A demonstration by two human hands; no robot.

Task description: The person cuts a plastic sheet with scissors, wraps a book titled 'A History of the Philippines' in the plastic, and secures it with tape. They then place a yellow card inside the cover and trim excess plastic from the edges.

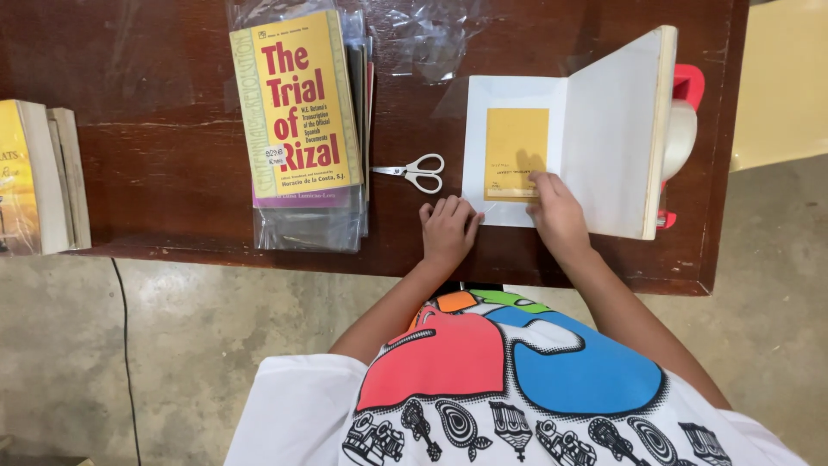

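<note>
open book (604,138), stiff white cover raised, lies on dark wooden table (172,155) | right hand (556,216) flat, fingertips pressing the matte yellow card pocket (515,154) inside | left hand (448,229) loosely curled at book's left corner, apparently holding nothing | steel scissors (418,171) left of book | glossy plastic-wrapped yellow book (297,103) further left

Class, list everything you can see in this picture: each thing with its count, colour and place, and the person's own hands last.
open book: one, white pages, table right
card pocket: one, yellow, on the book's inside cover
scissors: one, white handles, table middle
wrapped books: one stack, yellow top cover, in clear plastic, left of the scissors
side books: a few, yellow and cream, far left edge
tape dispenser: one, red and white, behind the open book
table: one, dark brown
left hand: at the cover's lower left corner
right hand: on the card pocket's lower right corner
</note>
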